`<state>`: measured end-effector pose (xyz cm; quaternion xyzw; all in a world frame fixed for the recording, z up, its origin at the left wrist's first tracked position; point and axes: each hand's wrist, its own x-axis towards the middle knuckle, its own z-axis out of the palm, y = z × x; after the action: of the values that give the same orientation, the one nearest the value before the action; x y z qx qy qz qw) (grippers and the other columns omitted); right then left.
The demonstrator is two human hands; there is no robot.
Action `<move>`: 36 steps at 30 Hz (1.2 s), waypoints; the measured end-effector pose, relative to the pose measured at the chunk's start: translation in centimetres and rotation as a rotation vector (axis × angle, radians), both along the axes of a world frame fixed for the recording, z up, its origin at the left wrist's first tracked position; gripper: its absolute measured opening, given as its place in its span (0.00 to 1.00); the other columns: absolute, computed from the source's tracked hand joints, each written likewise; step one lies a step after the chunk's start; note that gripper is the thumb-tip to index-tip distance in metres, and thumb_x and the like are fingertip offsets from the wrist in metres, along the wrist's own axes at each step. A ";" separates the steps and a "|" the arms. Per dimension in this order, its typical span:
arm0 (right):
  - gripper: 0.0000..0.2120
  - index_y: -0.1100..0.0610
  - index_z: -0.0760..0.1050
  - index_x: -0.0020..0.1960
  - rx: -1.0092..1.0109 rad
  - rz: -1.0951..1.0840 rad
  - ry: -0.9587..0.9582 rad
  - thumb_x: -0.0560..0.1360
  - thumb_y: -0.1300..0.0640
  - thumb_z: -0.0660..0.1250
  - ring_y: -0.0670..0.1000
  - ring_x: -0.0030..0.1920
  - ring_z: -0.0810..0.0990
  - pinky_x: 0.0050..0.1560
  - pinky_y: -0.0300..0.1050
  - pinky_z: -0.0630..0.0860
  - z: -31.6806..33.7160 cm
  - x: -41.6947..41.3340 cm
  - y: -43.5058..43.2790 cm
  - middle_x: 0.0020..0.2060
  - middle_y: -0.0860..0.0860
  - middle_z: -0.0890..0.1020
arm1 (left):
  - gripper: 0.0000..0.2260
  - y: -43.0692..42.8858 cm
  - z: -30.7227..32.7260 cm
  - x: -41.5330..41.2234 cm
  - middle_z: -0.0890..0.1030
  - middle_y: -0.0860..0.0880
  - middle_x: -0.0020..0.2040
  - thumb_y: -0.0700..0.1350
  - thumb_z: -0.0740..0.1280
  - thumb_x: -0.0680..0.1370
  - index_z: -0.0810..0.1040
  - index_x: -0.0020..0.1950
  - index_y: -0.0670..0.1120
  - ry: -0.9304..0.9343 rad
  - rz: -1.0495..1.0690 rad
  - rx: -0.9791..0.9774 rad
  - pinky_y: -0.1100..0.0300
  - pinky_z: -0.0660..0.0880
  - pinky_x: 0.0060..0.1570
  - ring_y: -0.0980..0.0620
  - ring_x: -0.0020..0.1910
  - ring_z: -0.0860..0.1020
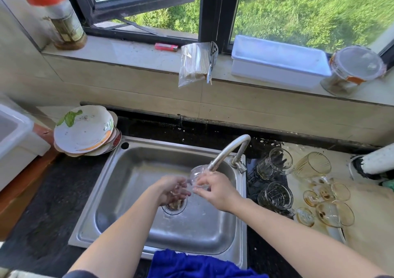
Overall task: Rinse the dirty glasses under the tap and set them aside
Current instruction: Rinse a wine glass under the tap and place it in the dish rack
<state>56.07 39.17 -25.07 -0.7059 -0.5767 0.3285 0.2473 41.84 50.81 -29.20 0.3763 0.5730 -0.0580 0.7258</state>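
**Rinsing stage.** A clear glass [197, 173] was held directly beneath the spout of the tap [229, 149], above the sink [128, 156]. It was gripped on its right side by the curled fingers [200, 183] of the right hand [217, 190]. The left hand [171, 190] was placed just to the glass's left, its fingers loosely spread (contact with the glass could not be determined). Stained glasses [328, 205] were laid on the table [373, 224] to the right of the sink, and glass mugs [275, 194] were set between them and the basin.

Home kitchen, steel sink [119, 192], tap [230, 149], dirty plates [83, 130]
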 end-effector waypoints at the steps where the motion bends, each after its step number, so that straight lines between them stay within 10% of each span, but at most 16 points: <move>1: 0.09 0.54 0.84 0.42 -0.011 -0.140 0.090 0.74 0.49 0.72 0.52 0.46 0.80 0.51 0.55 0.77 -0.1 0.0 0.1 0.43 0.50 0.83 | 0.08 -0.1 -0.1 0.0 0.82 0.41 0.43 0.43 0.62 0.80 0.76 0.54 0.40 -0.070 0.067 0.009 0.63 0.72 0.26 0.48 0.29 0.80; 5: 0.14 0.53 0.79 0.32 -0.087 -0.513 0.357 0.73 0.48 0.73 0.54 0.35 0.84 0.42 0.60 0.81 0.3 -0.9 0.5 0.34 0.53 0.85 | 0.07 -1.4 -0.5 0.6 0.79 0.40 0.43 0.42 0.60 0.82 0.73 0.58 0.42 -0.161 0.278 0.157 0.65 0.67 0.22 0.49 0.26 0.74; 11: 0.15 0.47 0.79 0.61 0.003 0.101 -0.259 0.76 0.45 0.67 0.47 0.64 0.74 0.61 0.48 0.73 1.6 0.0 -0.2 0.62 0.45 0.79 | 0.12 -0.4 -0.5 0.1 0.71 0.48 0.28 0.51 0.62 0.80 0.78 0.50 0.43 0.024 0.259 0.244 0.69 0.54 0.21 0.56 0.18 0.60; 19: 0.14 0.52 0.82 0.56 0.030 0.061 -0.145 0.75 0.47 0.68 0.42 0.60 0.75 0.62 0.47 0.74 1.1 0.3 -0.5 0.59 0.42 0.79 | 0.15 0.2 0.8 -0.4 0.69 0.55 0.16 0.53 0.61 0.81 0.76 0.51 0.41 0.101 0.117 0.232 0.71 0.54 0.17 0.58 0.14 0.59; 26: 0.14 0.54 0.81 0.36 -0.065 -0.414 0.267 0.73 0.45 0.72 0.51 0.36 0.81 0.46 0.58 0.79 0.6 -1.0 0.1 0.34 0.50 0.84 | 0.06 -0.3 0.7 0.8 0.74 0.41 0.41 0.38 0.60 0.81 0.74 0.56 0.40 -0.129 0.346 0.185 0.58 0.71 0.28 0.47 0.31 0.75; 31: 0.14 0.46 0.81 0.56 -0.074 -0.071 0.047 0.73 0.44 0.71 0.46 0.56 0.77 0.61 0.49 0.74 0.9 0.5 -0.6 0.52 0.41 0.76 | 0.06 -0.9 0.7 0.4 0.80 0.41 0.35 0.37 0.61 0.79 0.77 0.51 0.37 -0.062 0.276 0.176 0.66 0.62 0.21 0.53 0.21 0.70; 36: 0.16 0.56 0.81 0.33 -0.040 -0.237 0.166 0.71 0.44 0.74 0.45 0.39 0.80 0.50 0.50 0.77 0.6 1.2 -0.3 0.32 0.42 0.81 | 0.04 -0.9 1.0 0.4 0.77 0.38 0.43 0.36 0.61 0.80 0.72 0.54 0.40 -0.126 0.442 0.166 0.63 0.67 0.22 0.46 0.29 0.75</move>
<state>57.32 38.85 -24.43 -0.7443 -0.4604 0.3654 0.3171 42.22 49.87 -28.24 0.3033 0.5979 0.1730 0.7216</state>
